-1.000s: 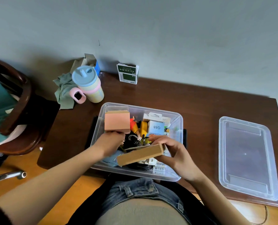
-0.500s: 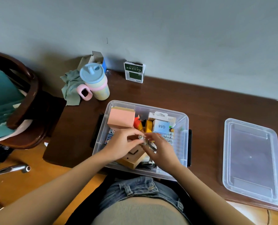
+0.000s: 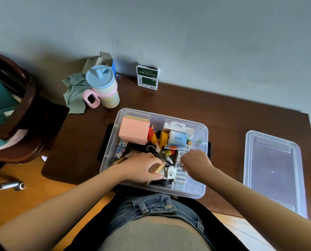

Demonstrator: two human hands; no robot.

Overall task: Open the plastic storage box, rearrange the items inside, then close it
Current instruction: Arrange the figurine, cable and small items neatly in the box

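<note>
While the left hand (image 3: pixel 142 167) lies flat on the brown cardboard box (image 3: pixel 157 168) at the storage box's (image 3: pixel 202 192) near-left, its long axis runs left to right. Just right, the right hand (image 3: pixel 194 161) curls over white packets (image 3: pixel 181 172); whether it pinches one cannot be told. Well right, the lid (image 3: pixel 274 171) lies off.

"Q88" box (image 3: pixel 177 138); "Heybright" packs (image 3: pixel 180 179)
</note>
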